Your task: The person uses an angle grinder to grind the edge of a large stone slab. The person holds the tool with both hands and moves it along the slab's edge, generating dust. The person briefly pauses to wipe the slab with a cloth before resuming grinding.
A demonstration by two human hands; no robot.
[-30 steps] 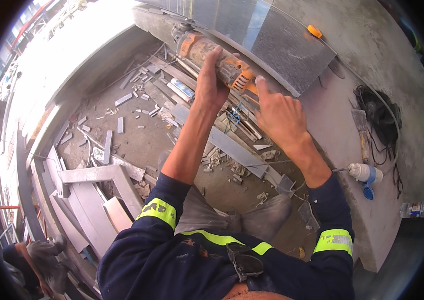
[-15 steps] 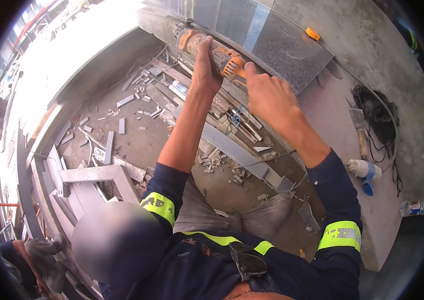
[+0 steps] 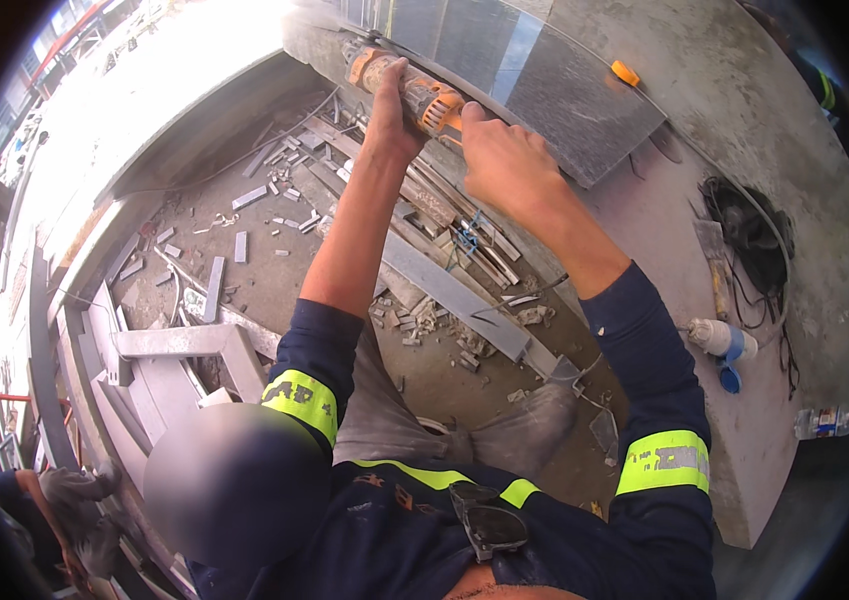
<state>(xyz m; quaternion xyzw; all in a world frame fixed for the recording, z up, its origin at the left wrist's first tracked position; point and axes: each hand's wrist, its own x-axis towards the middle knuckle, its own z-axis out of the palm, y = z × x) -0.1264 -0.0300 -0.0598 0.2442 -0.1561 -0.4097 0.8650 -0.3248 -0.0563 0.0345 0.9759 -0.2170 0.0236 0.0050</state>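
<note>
An orange and grey angle grinder [image 3: 434, 107], coated in dust, is in both my hands along the near edge of a dark grey stone slab [image 3: 584, 110]. My left hand [image 3: 391, 118] wraps round the grinder's body from below. My right hand [image 3: 506, 160] is closed on its rear handle. The grinder's head points to the far left, and its disc cannot be made out against the slab's edge. Part of the slab is shiny and reflects light. Fine dust hangs near the tool's head.
An orange tape measure [image 3: 625, 73] lies beside the slab. To the right are a black bag [image 3: 749, 225], a white bottle with a blue cap [image 3: 714, 337] and a plastic bottle [image 3: 826, 422]. Offcuts and long strips [image 3: 454, 300] litter the floor. Another person's gloved hand [image 3: 79, 487] shows lower left.
Both hands and the grinder have shifted a little to the left along the slab's edge. My grip on the tool looks the same.
</note>
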